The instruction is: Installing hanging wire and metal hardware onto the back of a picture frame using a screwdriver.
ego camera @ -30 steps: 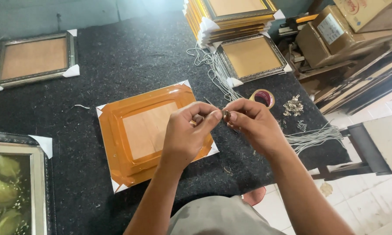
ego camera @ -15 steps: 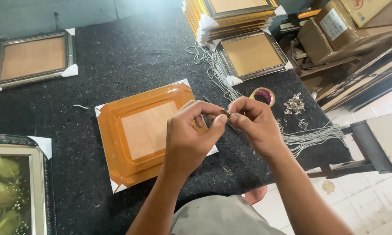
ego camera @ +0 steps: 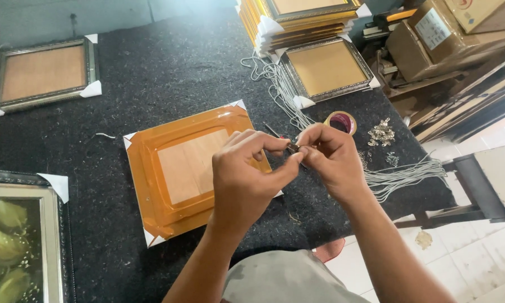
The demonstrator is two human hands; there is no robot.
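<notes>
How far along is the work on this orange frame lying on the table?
Looks done: the orange frame lies back side up, backing board in, white protectors on its corners. In hand: the left hand and right hand pinch a small dark metal piece together above the frame's right edge. Left: no cord shows on the frame; the loose white cords and small metal fittings lie unused on the table.

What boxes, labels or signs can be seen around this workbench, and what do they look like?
Cardboard box: right of the table, top right, brown and rectangular.
White label: stuck on that box's top, rectangular, with dark print.
Second cardboard box: top right corner, lighter tan, partly cut off, with a reddish mark.
No signs or screens show.
</notes>
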